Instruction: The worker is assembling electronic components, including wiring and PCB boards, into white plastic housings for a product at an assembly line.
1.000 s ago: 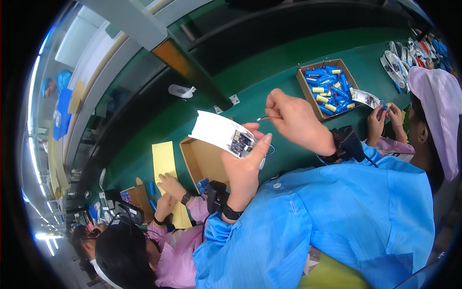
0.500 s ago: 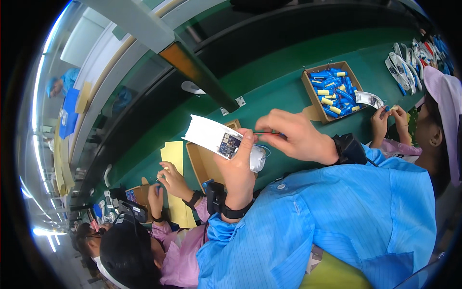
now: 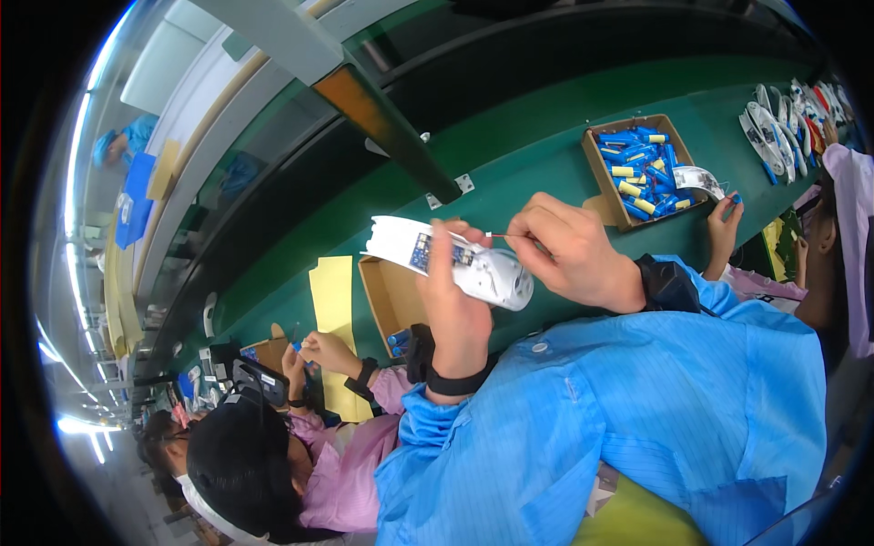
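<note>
My left hand (image 3: 455, 314) is closed around a long, curved white plastic housing (image 3: 503, 280), its thumb lying across the open side. A small dark circuit board (image 3: 422, 252) sits inside the housing, partly covered by that thumb. To the right, my right hand (image 3: 578, 255) pinches a thin reddish wire (image 3: 503, 237) between thumb and fingertips. A tiny white connector (image 3: 489, 235) at the wire's end is close to the fingers of my left hand. Whether the connector touches the board is hidden.
A cardboard box (image 3: 603, 179) of blue cylindrical cells (image 3: 652, 173) stands beyond my right hand. Another open box (image 3: 387, 296) and yellow sheets (image 3: 334, 314) are left. White housings (image 3: 772, 136) lie far right. Co-workers sit on both sides; a metal post (image 3: 391, 136) rises ahead.
My left hand has turned the housing, so its rounded end now shows beside the board. My right hand has shifted slightly right, and the white connector has come into view.
</note>
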A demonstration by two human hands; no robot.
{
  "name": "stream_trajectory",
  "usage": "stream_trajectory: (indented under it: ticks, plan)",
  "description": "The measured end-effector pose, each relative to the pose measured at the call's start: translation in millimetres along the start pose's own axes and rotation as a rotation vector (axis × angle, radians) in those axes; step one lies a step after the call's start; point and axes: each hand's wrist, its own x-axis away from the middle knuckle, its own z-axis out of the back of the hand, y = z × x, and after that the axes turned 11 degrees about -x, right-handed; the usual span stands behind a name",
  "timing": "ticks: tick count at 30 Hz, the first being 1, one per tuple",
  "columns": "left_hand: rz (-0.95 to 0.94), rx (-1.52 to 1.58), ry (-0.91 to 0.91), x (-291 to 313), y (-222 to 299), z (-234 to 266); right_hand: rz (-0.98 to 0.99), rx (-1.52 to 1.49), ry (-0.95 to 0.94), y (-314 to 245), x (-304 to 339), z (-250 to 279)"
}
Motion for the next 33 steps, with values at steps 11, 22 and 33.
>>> stream_trajectory:
  ticks: [11, 22, 33]
  plan:
    - [0.171, 0.355, -0.004, -7, -5, -1, 0.045, 0.127, 0.042, -8, 7, -24]
    - [0.153, 0.361, -0.041, -7, -3, 3, -0.196, -0.058, -0.080, -8, 4, -21]
    - [0.100, 0.319, -0.044, -5, -4, 1, -0.268, -0.155, -0.101, -6, 3, -22]
